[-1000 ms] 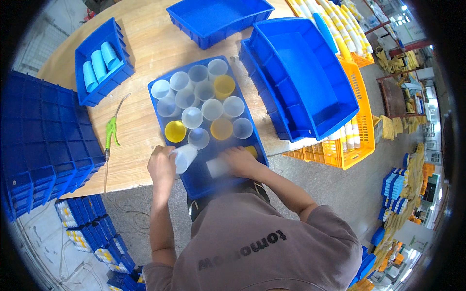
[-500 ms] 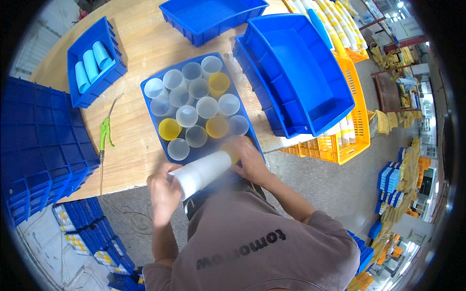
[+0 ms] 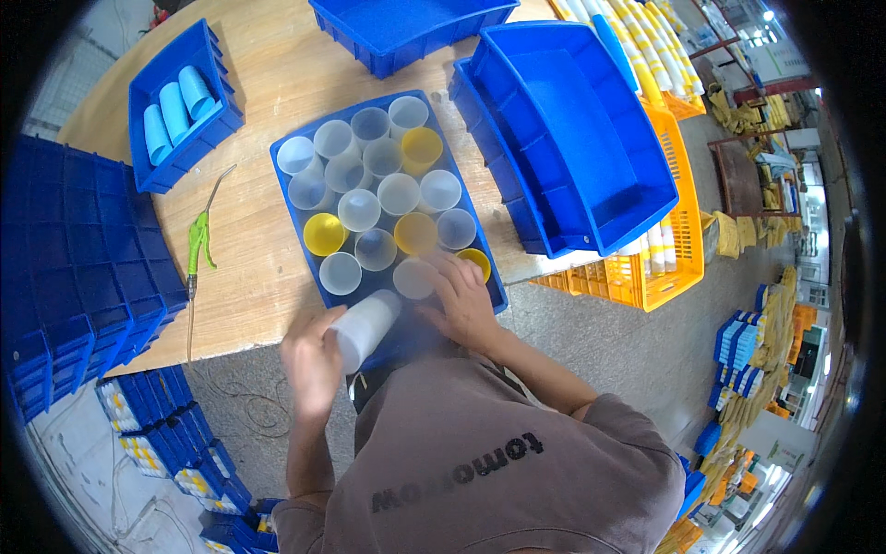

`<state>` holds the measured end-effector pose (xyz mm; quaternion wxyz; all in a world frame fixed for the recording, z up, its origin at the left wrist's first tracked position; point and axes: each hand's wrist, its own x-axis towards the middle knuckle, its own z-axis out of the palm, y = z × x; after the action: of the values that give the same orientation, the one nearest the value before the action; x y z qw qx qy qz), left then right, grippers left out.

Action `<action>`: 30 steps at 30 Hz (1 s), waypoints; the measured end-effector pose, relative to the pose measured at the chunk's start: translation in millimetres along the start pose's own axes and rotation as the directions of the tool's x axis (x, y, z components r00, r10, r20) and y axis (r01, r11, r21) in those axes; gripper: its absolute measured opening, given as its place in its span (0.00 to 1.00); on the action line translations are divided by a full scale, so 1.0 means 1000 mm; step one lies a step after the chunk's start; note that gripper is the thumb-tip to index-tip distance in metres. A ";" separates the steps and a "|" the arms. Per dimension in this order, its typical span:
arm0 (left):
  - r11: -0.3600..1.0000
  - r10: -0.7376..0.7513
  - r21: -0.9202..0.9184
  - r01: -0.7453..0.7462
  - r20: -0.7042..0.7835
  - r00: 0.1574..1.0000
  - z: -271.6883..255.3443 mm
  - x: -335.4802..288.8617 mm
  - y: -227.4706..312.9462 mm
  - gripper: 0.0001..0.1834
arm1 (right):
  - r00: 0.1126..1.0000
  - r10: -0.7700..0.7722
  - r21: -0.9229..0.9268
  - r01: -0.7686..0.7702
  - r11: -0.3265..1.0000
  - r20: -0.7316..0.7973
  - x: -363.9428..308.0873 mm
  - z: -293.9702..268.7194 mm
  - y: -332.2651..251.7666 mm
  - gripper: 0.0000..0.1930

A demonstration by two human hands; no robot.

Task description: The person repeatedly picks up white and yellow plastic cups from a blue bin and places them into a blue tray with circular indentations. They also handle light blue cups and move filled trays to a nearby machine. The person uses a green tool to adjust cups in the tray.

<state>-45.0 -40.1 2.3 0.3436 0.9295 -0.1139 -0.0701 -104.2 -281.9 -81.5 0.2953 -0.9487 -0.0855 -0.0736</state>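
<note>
1. Leftmost, a stack of ribbed blue crates [image 3: 74,268] rises beside the wooden table [image 3: 249,277]; a small blue bin [image 3: 171,174] near it holds light-blue tubes [image 3: 173,109] lying side by side.
2. Next comes a green air gun [image 3: 199,240], lying on the tabletop with its hose running over the edge — a sleeve could snag that hose and drag it.
3. The left hand [image 3: 312,360], blurred, has its fingers closed around the outer end of a frosted white tube [image 3: 367,325]. The tube lies tilted over the near part of the blue tray [image 3: 496,294]; a loose hold could let it slip, and a low swing could knock its neighbours.
4. In the tray, frosted and yellow tubes stand on end. Its near end juts past the table edge, so a hard press there might tip it.
5. The right hand [image 3: 464,300] bends over a standing frosted tube [image 3: 415,278], just beside a yellow tube [image 3: 475,265]; whether its fingers grip either, I cannot tell. A careless knuckle could topple one.
6. Rightmost, nested blue bins [image 3: 581,138] sit close to a yellow crate [image 3: 688,249] — a wide elbow might jostle them.
</note>
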 end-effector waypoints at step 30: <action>0.966 -0.006 -0.259 0.029 0.090 0.996 0.057 -0.028 -0.012 0.16 | 0.993 0.113 0.075 -0.111 0.991 -0.030 0.000 -0.010 0.010 0.38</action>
<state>-81.7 -59.4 -46.7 0.4564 0.8735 -0.1104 -0.1285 -103.2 -295.7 -78.5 0.3350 -0.9391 -0.0297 -0.0702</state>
